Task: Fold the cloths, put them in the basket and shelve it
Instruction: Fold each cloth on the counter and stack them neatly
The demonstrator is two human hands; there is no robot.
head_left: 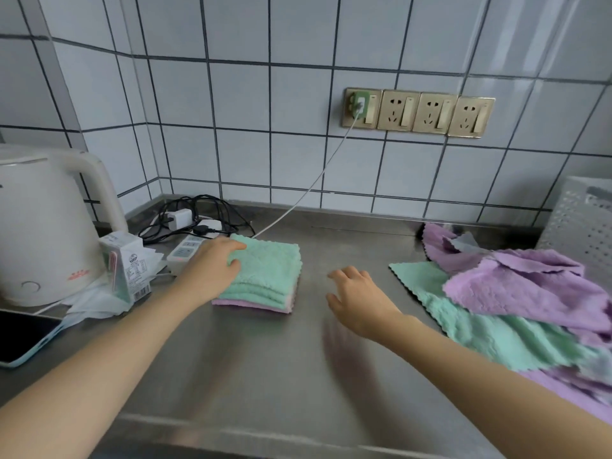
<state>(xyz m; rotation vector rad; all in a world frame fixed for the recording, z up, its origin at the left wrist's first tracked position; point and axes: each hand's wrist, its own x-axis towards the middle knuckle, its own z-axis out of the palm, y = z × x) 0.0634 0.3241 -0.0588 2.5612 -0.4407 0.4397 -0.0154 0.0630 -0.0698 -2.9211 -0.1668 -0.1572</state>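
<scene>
— Steel-grey and brushed, what fills the head view?

— A metal surface (258, 366) running to a white tiled wall. Toward its back, left of the middle, sits a folded stack of cloths (265, 276), mint green on top with a lilac one at the bottom.

— And the hands?

— The left hand (212, 270) rests on the stack's left side, fingers curled loosely over the top cloth, thumb against its edge. The right hand (357, 299) is just above the bare metal, right of the stack, fingers relaxed and spread, holding nothing. It is slightly blurred.

— Where are the other cloths?

— A loose pile of unfolded cloths (516, 299), lilac over mint green, lies along the right edge. Behind it, at the back right corner, stands a pale perforated basket (576, 226).

— Anything else?

— At the left edge, a white kettle (43, 226), a small carton (127, 263), a tablet (26, 339), and a power strip (185, 253) with tangled black cables. A white cord (308, 190) runs up to wall sockets (419, 112).
</scene>
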